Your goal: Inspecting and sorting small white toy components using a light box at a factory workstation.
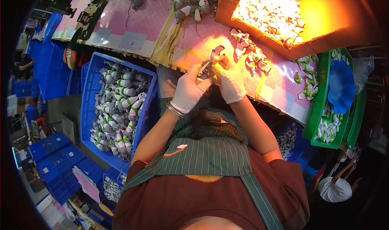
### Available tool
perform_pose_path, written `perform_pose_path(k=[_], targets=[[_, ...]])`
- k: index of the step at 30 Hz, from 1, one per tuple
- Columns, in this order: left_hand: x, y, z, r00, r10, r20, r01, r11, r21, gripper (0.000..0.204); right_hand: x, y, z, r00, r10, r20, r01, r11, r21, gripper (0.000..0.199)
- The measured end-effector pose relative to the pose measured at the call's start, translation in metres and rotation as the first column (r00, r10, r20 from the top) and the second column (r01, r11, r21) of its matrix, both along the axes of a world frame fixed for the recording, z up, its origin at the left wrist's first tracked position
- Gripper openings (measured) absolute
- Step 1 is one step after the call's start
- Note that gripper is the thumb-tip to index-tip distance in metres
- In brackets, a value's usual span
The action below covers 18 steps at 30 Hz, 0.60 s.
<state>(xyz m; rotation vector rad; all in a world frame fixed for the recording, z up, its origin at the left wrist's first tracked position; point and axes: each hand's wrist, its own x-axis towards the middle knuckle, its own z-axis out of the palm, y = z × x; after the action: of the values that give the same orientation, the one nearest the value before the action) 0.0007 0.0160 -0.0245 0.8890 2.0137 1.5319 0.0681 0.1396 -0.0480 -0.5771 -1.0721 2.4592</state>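
Note:
My left hand (189, 89), in a white glove, is closed with thumb and fingers pinched together at the table's near edge; a thin pale strip shows at its fingertips, too small to name. Against it works my right hand (231, 80), also gloved, its fingers closed around a small white doll piece (217, 52) with dark marks that pokes up above them. The fingertips of both hands meet, hiding the lower part of the piece. Just right of my hands lie loose white pieces with green and dark red bits (257, 61) on the pink table (156, 17).
A brightly lit cardboard box (279, 49) of small white pieces stands far right. Grey-and-white dolls (190, 7) lie at the back; more fill a blue crate (87, 108) at left. A green crate (312, 126) holds a blue bowl (341, 86). A metal fixture (91, 13) sits far left.

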Motion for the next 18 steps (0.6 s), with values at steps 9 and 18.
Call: perform_pose_path(k=[9,18], targets=[[-0.007,-0.007,0.019,0.547,-0.213,0.809,0.062,0.975,0.215,0.041,0.023,0.021,0.042,0.996,0.07,0.055,-0.051,-0.06,0.997,0.022],[-0.005,-0.01,0.029,0.541,-0.184,0.821,0.098,0.983,0.156,0.04,0.031,0.041,0.058,0.953,0.135,0.27,-0.213,-0.336,0.918,0.035]])
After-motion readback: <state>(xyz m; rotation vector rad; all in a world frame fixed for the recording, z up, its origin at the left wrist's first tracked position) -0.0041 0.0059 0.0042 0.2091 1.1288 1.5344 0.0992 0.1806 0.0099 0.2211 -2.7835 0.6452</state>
